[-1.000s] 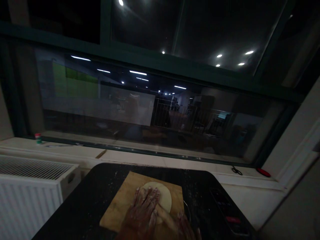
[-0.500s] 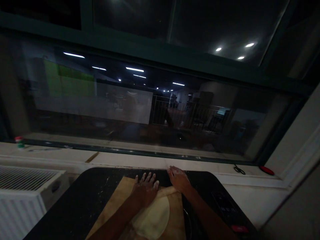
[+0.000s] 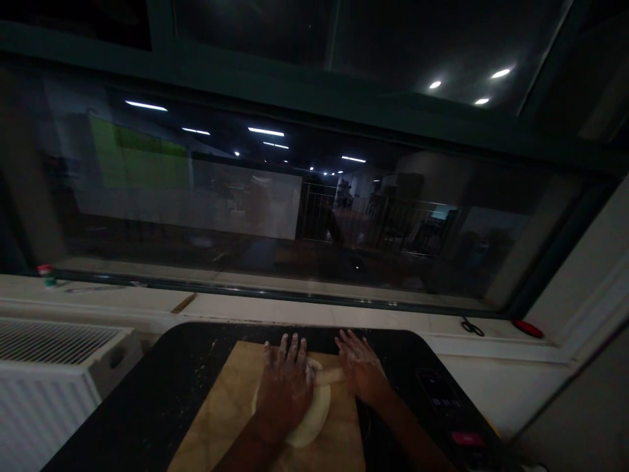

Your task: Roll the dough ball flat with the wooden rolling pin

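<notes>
A round sheet of pale dough (image 3: 314,416) lies on a wooden board (image 3: 216,419). Across its far part runs a light wooden rolling pin (image 3: 330,375). My left hand (image 3: 286,387), floury, is spread flat over the dough and the pin's left part, its fingers stretched forward. The pin's left end is hidden beneath it. My right hand (image 3: 362,367), also floury, rests with its palm on the pin's right end, fingers stretched out past the board's right edge.
The board sits on a black table (image 3: 142,393) dusted with flour. To the right lie a phone-like timer display (image 3: 442,396) and a red item (image 3: 468,438). Scissors (image 3: 472,327) and a red oval object (image 3: 528,328) are on the windowsill. A radiator (image 3: 54,367) stands left.
Both hands have flattened, the right uncurling its fingers. My left hand now covers more of the dough. The dough appears farther forward, showing beyond the pin.
</notes>
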{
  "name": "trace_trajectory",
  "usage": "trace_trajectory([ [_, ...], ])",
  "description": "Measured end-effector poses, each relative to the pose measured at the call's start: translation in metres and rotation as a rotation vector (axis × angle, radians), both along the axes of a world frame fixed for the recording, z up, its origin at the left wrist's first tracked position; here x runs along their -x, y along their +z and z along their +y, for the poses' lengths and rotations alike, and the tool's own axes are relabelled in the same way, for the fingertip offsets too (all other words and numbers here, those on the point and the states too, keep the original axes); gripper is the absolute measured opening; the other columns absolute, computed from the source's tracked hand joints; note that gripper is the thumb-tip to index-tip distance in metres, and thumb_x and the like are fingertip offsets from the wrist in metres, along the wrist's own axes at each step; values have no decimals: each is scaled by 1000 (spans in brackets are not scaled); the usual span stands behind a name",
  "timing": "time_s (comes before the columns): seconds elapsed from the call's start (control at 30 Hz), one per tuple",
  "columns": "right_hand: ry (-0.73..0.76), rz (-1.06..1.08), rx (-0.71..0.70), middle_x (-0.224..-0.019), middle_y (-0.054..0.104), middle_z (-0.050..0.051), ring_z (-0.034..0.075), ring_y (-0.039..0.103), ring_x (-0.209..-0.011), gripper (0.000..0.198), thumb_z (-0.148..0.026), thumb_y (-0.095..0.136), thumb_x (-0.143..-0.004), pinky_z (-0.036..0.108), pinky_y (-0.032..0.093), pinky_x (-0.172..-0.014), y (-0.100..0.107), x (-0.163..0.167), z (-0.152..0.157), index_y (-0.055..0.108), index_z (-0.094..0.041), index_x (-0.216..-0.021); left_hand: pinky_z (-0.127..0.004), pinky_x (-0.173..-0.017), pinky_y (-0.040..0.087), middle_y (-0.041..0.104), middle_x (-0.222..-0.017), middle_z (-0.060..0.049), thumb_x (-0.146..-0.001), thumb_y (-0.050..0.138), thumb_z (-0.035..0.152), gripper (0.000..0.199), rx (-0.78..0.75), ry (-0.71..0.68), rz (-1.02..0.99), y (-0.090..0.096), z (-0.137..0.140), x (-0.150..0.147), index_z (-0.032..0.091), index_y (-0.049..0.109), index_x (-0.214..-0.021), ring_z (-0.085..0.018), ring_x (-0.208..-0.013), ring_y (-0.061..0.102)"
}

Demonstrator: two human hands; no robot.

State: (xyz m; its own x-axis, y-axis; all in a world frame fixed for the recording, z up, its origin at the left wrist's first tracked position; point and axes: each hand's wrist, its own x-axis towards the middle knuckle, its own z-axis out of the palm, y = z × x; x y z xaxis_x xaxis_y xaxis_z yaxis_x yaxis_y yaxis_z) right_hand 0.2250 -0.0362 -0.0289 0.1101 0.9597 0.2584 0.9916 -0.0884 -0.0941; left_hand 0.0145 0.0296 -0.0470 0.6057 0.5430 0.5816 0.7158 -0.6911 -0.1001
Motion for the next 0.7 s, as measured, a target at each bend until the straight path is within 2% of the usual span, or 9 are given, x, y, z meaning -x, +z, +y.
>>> trace_trajectory([
  [0.1,-55,-92,-108,-150,49,8,23,40,-143,49,-30,25,-105,49,35,-118,-17,12,-44,53,-17,-142,-60,-114,34,50,-151,-12,-97,42,24,50,-88,-88,-77,-5,-18,9,15,50,-146,-36,-140,45],
  [0.23,-29,-275,-376,-138,63,6,23,59,-127,43,-34,34,-105,40,46,-107,-54,30,-96,63,-20,-133,-50,-119,30,55,-148,-7,-96,47,23,48,-187,-190,-111,-9,-48,34,17,52,-143,-28,-137,49],
  [0.37,-90,-324,-496,-122,73,6,27,68,-109,40,-44,42,-102,40,52,-89,-78,48,-124,68,-27,-126,-47,-119,32,59,-145,-5,-97,51,27,47,-233,-233,-59,-13,-73,62,20,52,-143,-26,-137,49],
  [0.47,-117,-299,-482,-117,74,8,29,69,-106,39,-48,43,-100,41,53,-83,-75,52,-122,73,-31,-118,-43,-114,40,68,-132,-4,-97,52,31,40,-220,-236,-84,-11,-80,76,24,57,-136,-23,-126,59],
  [0.6,96,-333,-457,-115,75,3,23,70,-104,33,-45,44,-100,36,55,-84,-56,52,-94,71,-37,-117,-37,-100,52,73,-112,-1,-98,53,32,29,-92,-197,-149,5,-76,95,30,63,-124,-19,-103,68],
  [0.7,99,-312,-484,-113,76,2,22,71,-102,31,-43,45,-100,32,56,-82,-48,68,-65,72,-35,-113,-29,-91,55,73,-113,0,-99,53,34,30,-19,-216,-116,15,-63,117,33,61,-128,-16,-101,68],
])
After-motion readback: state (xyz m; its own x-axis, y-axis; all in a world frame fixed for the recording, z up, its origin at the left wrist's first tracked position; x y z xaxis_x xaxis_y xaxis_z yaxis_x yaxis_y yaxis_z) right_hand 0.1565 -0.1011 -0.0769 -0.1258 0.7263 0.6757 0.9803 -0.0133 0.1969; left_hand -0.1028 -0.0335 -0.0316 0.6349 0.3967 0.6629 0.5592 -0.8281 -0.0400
